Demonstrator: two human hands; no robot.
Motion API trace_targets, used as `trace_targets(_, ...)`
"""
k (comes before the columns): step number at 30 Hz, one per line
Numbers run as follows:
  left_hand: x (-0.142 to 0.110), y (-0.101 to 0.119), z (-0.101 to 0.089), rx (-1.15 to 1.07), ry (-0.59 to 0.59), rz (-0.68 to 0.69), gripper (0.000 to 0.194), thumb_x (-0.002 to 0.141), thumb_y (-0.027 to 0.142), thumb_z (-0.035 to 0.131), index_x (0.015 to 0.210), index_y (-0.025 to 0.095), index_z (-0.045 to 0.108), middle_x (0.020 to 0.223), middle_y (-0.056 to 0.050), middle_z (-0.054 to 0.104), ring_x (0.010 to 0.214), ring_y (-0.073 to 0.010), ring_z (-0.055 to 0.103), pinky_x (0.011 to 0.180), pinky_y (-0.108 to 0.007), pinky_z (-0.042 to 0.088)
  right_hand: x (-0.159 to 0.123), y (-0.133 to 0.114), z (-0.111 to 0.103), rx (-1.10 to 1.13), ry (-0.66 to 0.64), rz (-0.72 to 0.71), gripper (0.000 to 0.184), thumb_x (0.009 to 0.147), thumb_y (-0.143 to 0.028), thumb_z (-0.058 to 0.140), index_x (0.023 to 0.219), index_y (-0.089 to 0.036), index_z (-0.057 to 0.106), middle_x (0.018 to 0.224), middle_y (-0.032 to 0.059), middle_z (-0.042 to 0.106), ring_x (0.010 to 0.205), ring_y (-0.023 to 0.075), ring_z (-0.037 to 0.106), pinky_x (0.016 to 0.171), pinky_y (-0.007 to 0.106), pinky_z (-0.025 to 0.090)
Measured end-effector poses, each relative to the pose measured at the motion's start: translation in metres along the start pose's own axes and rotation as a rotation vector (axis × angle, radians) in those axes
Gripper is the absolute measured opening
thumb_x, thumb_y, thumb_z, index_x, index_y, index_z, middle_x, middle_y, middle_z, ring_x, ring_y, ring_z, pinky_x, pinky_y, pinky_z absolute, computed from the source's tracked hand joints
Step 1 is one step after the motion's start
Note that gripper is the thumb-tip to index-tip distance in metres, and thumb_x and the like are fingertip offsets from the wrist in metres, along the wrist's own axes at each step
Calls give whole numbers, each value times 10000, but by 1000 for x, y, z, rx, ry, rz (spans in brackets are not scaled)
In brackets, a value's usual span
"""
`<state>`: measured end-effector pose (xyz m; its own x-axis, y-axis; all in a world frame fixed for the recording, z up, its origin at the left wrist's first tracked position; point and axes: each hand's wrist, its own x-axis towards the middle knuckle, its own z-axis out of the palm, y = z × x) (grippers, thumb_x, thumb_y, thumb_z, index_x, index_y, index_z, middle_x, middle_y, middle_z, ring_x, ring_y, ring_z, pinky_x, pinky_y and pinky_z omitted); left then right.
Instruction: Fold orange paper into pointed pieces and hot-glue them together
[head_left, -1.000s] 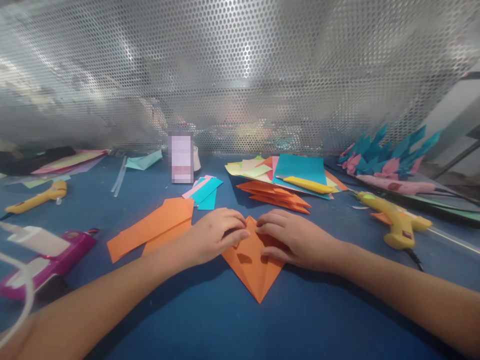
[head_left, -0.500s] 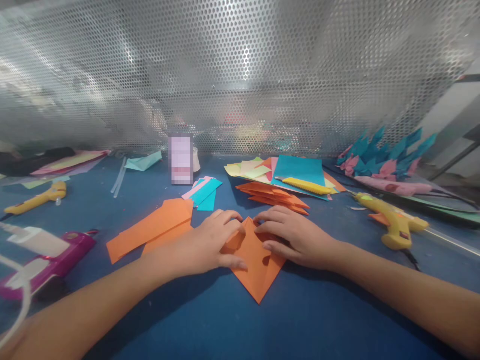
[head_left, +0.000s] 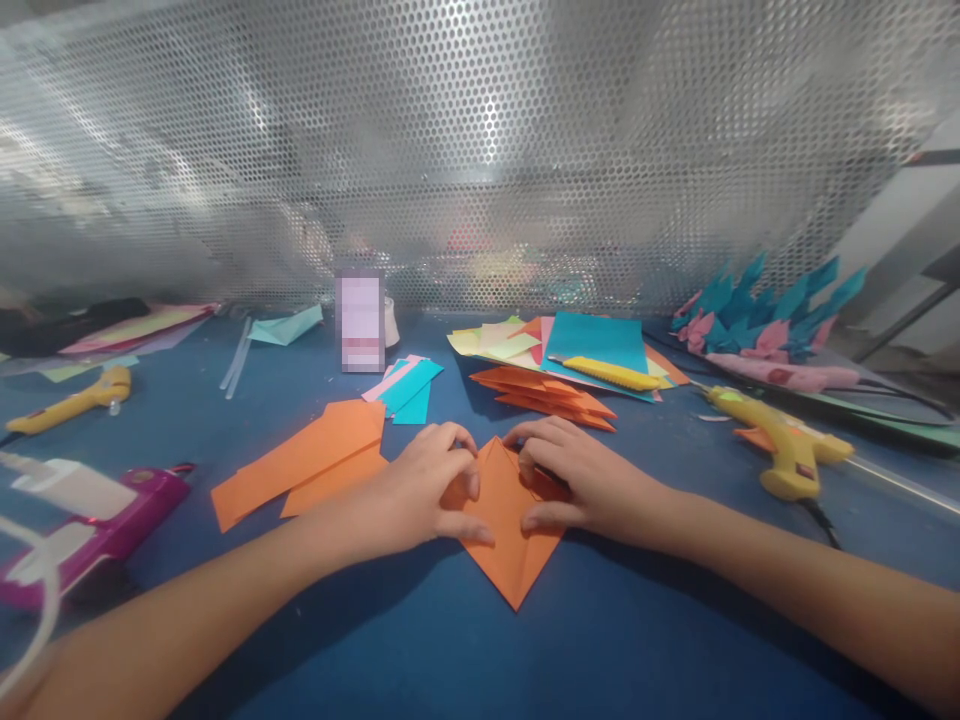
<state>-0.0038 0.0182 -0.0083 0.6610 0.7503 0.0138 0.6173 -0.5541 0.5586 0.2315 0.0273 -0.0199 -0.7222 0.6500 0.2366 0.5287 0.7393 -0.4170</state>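
Observation:
A folded piece of orange paper (head_left: 504, 545), diamond-shaped with its points toward and away from me, lies on the blue table between my hands. My left hand (head_left: 442, 490) grips its left side, thumb on top and fingers curled at the edge. On the opposite side my right hand (head_left: 581, 470) holds the edge, fingers bent near the far point and thumb resting on the surface. Just beyond my right hand is a stack of folded orange paper pieces (head_left: 555, 395). Flat orange sheets (head_left: 315, 455) lie beside my left forearm.
Coloured sheets (head_left: 600, 340) with a yellow utility knife (head_left: 611, 373) lie at the back. A yellow glue gun (head_left: 795, 440) is on the right, near blue and pink folded paper shapes (head_left: 772, 310). A magenta power strip (head_left: 154, 500) with a white plug sits left. Perforated metal (head_left: 480, 150) stands behind.
The fingers of my right hand have curled more at the paper's right side, and its thumb has shifted slightly. My left hand has barely moved; the paper stays in place.

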Motion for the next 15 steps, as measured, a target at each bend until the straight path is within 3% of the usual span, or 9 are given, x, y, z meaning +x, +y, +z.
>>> trace_targets(4,0,1,1,-53,-1,-32,294,696,395,756,851,207,591,1108,-38,442,1082,-225,453,935,-382,404,0,3,-1,54,-2,12,368,710,-507,712,750,-186,537,1113,89,561,1055,237,496,867,367,414)
trace_targets(10,0,1,5,-143,53,-111,361,624,394,798,880,205,628,1213,-68,363,983,-216,501,801,-366,486,-2,5,-2,122,-6,18,355,680,-477,748,718,-181,555,1092,80,550,1007,217,519,827,334,433)
trace_targets(15,-1,3,5,-201,33,-119,308,645,331,791,843,194,599,1155,-47,387,796,-127,513,739,-317,497,-2,5,-2,114,0,-1,342,703,-470,734,705,-176,560,1060,75,557,951,199,535,803,319,442)
